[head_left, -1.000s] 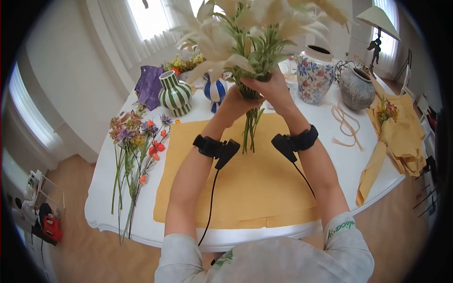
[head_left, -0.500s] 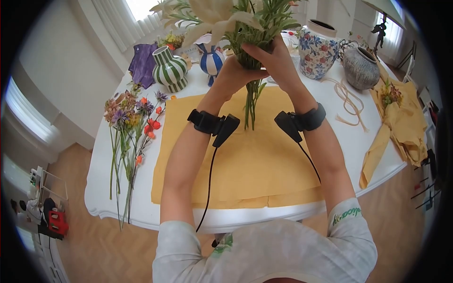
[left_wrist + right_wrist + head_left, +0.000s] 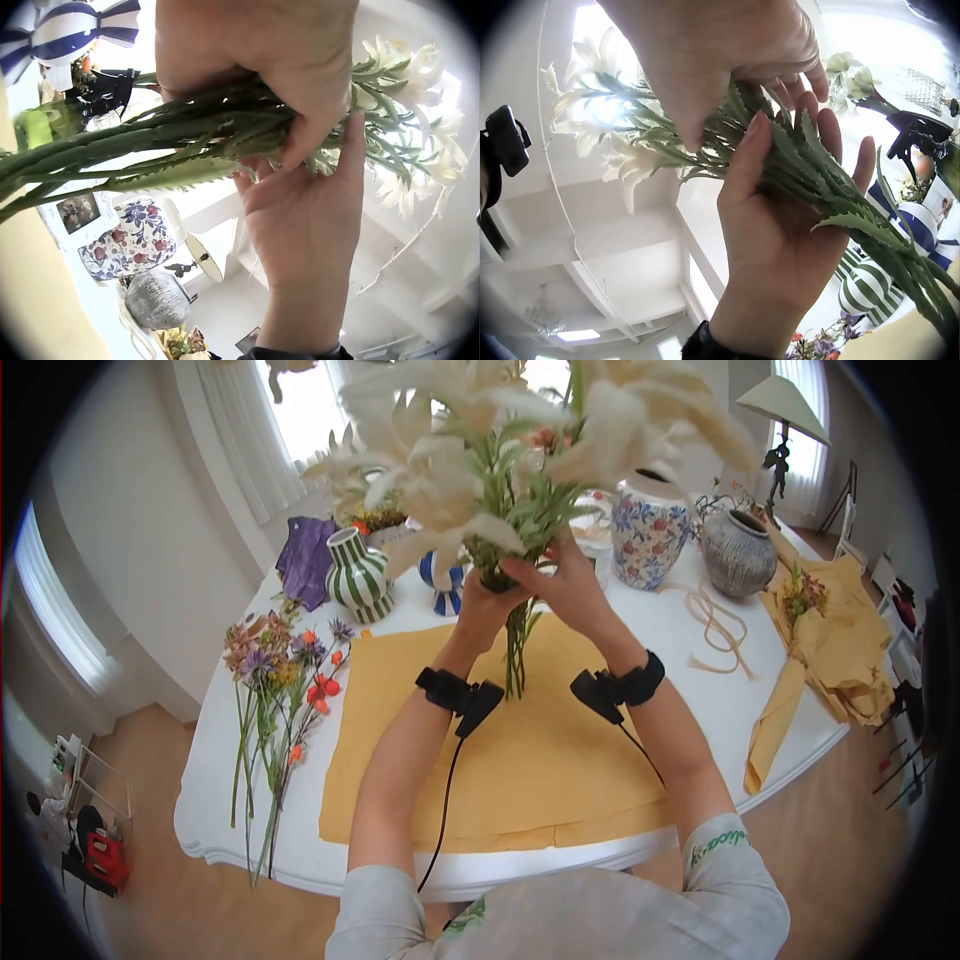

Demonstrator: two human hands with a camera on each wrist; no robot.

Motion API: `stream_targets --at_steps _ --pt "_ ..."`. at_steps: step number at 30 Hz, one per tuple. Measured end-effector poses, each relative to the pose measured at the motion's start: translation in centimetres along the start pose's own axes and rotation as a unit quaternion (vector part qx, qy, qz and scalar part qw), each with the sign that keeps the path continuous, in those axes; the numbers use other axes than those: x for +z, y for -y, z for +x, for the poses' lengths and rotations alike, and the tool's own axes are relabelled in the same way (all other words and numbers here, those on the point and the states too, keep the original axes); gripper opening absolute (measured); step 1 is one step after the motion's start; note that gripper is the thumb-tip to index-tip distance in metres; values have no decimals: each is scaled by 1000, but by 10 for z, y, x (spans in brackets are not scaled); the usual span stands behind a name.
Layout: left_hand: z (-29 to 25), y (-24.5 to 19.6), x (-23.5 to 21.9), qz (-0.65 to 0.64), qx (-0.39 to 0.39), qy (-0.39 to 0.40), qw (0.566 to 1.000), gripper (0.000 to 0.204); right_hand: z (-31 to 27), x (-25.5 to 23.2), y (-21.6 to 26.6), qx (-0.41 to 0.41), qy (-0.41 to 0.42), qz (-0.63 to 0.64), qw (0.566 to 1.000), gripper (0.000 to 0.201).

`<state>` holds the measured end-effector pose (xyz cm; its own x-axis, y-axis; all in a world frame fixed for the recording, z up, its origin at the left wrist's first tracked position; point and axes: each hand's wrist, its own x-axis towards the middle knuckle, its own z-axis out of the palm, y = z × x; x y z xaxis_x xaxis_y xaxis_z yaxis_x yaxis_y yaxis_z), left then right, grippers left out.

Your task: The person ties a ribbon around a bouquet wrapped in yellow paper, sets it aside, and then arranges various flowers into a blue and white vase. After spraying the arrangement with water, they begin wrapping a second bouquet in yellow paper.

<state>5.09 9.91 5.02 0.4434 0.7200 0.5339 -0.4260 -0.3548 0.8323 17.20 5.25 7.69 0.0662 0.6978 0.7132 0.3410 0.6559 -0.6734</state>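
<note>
A bunch of white lilies (image 3: 435, 475) with green leafy stems (image 3: 515, 655) stands upright above a sheet of yellow wrapping paper (image 3: 520, 770). My left hand (image 3: 490, 610) grips the stems just under the leaves, its thumb and fingers around them in the right wrist view. Slightly higher, my right hand (image 3: 572, 585) holds the bunch from the other side, its thumb across the stems near my left hand. In the left wrist view, the stems (image 3: 135, 142) run out below both hands. The cut ends hang over the paper.
Loose flowers (image 3: 265, 660) lie left on the white table (image 3: 215, 790). Behind stand a green-striped vase (image 3: 358, 580), a blue-striped vase (image 3: 445, 585), a floral vase (image 3: 648, 535) and a grey pot (image 3: 738, 555). Cord (image 3: 720, 630) and a yellow-wrapped bouquet (image 3: 835, 630) lie right.
The head view dips, then lifts again, bringing more blooms into sight. Both hands stay on the stems, and the bunch is turned slightly, with more lilies showing toward the left.
</note>
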Motion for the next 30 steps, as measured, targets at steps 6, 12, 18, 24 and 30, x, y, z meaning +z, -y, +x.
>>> stream_targets --at_steps 6,12,18,24,30 --pt "4 -9 3 71 -67 -26 995 12 4 -8 14 54 16 119 991 64" --pt "-5 -35 10 195 -64 31 978 14 0 -20 32 37 11 208 977 51" --pt "-26 -23 -3 423 118 41 898 34 -30 -25 -38 8 24 96 995 30" --pt "-55 -11 -20 556 43 2 830 45 -74 -36 -51 -29 62 41 997 38" --pt "-67 11 -39 550 66 -3 832 46 -79 -33 -56 -12 86 74 994 49"
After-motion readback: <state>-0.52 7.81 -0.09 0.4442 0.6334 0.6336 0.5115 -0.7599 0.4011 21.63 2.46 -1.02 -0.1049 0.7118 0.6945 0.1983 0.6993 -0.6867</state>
